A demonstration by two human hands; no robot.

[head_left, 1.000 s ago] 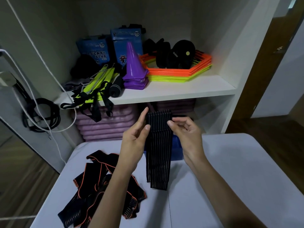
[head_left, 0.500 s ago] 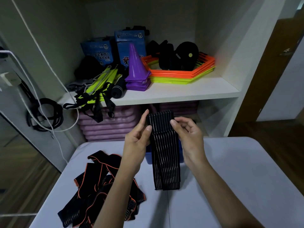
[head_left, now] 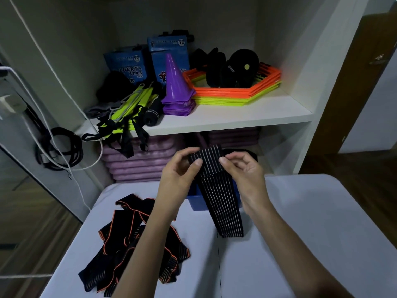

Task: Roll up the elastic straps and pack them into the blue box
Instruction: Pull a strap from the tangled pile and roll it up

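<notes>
A black elastic strap (head_left: 223,203) with thin pale stripes hangs from both my hands above the white table (head_left: 311,222). Its top end is folded over into a small roll. My left hand (head_left: 178,171) pinches the roll's left side with thumb and curled fingers. My right hand (head_left: 245,168) pinches its right side. The strap's lower end touches the table. Behind the strap the blue box (head_left: 196,200) stands on the table, mostly hidden. A heap of black straps with orange edging (head_left: 133,250) lies on the table at the left.
A white shelf (head_left: 236,117) behind the table carries purple cones (head_left: 177,87), orange and yellow hexagon rings (head_left: 240,91), blue cartons and black pads. Purple mats (head_left: 139,162) are stacked below it. Cables hang at the left. A brown door stands at the right.
The strap's top end has been turned over into a roll and the hanging part has shortened. Both hands have curled closer round the top. The view has shifted slightly.
</notes>
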